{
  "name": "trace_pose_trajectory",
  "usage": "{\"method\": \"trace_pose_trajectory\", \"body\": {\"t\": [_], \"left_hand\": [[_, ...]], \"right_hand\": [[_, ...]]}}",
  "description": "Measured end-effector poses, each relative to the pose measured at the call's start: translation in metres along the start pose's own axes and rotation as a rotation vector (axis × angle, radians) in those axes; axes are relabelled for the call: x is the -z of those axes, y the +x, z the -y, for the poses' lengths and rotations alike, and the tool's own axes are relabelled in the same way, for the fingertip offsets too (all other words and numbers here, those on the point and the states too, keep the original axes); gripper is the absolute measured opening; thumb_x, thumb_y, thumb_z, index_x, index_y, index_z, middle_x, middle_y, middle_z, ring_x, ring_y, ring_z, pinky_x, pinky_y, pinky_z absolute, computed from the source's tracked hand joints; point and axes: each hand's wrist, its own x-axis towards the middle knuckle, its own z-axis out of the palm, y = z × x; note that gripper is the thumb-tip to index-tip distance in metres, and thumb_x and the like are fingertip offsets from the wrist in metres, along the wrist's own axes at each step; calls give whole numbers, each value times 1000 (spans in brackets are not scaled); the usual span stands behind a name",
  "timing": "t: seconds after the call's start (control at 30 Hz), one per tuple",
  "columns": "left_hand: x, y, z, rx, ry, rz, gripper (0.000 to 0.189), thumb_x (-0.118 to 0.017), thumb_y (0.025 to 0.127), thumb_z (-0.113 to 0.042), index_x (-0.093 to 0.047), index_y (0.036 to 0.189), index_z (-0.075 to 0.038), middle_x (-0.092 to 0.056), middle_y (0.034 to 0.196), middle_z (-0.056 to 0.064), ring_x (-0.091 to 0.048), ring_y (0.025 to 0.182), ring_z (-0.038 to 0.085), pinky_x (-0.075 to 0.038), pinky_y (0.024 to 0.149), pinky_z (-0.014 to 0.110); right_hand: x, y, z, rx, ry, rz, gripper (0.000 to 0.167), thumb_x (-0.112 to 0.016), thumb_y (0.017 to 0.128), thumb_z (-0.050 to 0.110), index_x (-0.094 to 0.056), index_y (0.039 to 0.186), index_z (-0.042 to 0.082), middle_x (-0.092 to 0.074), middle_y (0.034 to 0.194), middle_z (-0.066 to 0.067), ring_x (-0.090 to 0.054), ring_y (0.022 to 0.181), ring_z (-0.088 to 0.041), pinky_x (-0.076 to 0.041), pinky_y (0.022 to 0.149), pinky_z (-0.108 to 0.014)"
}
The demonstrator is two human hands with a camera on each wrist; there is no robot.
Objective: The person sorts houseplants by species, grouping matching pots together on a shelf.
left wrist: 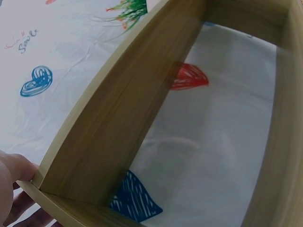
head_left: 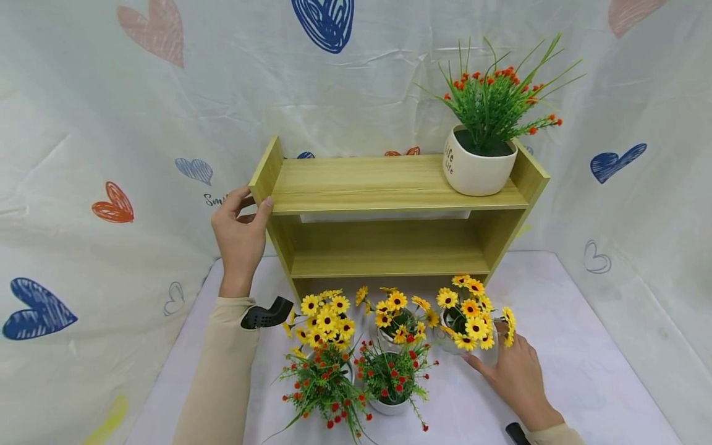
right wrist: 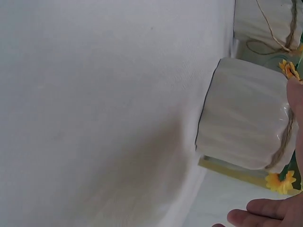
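Note:
In the head view my left hand grips the left side of a light-wood shelf, with the thumb over its front edge. The left wrist view shows that thumb at the board's corner and the fingers beyond it. Low at the right, my right hand spreads around a white pot of yellow flowers. In the right wrist view the thumb is right at the twine-tied white pot, while the extended fingers stand off from its other side. A green plant with orange-red blooms stands in a white pot on the shelf's top right.
Two more pots of yellow flowers, one at the left and one in the middle, stand before the shelf. Nearer are two red-flowered plants, left and right, on the white-covered table. Heart-printed cloth hangs behind.

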Motion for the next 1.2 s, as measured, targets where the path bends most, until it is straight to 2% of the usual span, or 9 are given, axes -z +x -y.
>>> {"method": "trace_pose_trajectory", "body": {"t": [0.13,0.27,0.37,0.47,0.53,0.6,0.9,1.03,1.2], "left_hand": [[0,0,0,1,-2,3,32,-73,98,-1,-72,129,4,-73,123,18,-65,104,5,-53,80,14],[-1,0,0,2,-5,7,32,-73,98,-2,-72,129,4,-73,123,18,-65,104,4,-53,80,14],[-1,0,0,3,-11,7,32,-73,97,-1,-72,129,5,-73,122,19,-64,104,3,-54,81,14],[-1,0,0,3,-16,9,32,-73,97,-1,-72,128,5,-73,122,19,-64,103,3,-54,81,14],[-1,0,0,2,-15,9,31,-73,97,-1,-72,128,5,-73,122,19,-64,104,3,-54,81,14],[-1,0,0,0,-12,9,31,-73,97,-1,-72,128,5,-73,122,19,-64,104,3,-54,81,14],[-1,-1,0,-4,-3,6,31,-73,98,-2,-72,128,5,-73,121,19,-65,103,3,-53,81,13],[0,0,0,-4,5,5,31,-73,98,-3,-72,128,5,-73,122,19,-65,104,5,-53,81,13],[0,0,0,-3,-2,3,31,-73,98,-2,-73,128,5,-73,122,18,-64,103,3,-53,81,14]], "right_hand": [[-5,2,1,47,16,-55,98,-95,72,49,-47,133,-10,-51,59,-12,-64,86,-54,-51,81,-67],[-9,4,4,42,44,-67,102,-94,72,50,-49,134,-18,-39,50,-3,-55,58,-39,-52,65,-59],[-11,6,6,15,90,-39,107,-93,73,49,-46,136,-22,-42,53,-5,-46,50,-29,-43,49,-48],[-13,10,9,20,185,-47,98,-95,75,44,-50,139,-16,-63,78,-23,-59,61,-37,-48,52,-48],[-15,12,11,44,246,-55,88,-95,76,39,-55,140,-8,-66,106,-32,-68,80,-47,-56,64,-57],[-16,13,13,59,295,-61,80,-95,77,35,-60,139,-2,-64,127,-34,-68,100,-54,-57,75,-65],[-15,16,20,-36,410,14,77,-92,83,31,-57,139,-8,-68,125,-32,-65,112,-54,-55,84,-68],[-16,18,20,-54,420,41,79,-91,84,33,-56,140,-10,-66,129,-33,-63,118,-54,-53,90,-69],[-18,20,19,-66,417,70,76,-92,82,33,-59,137,-8,-69,126,-29,-66,116,-50,-52,92,-68]]}}
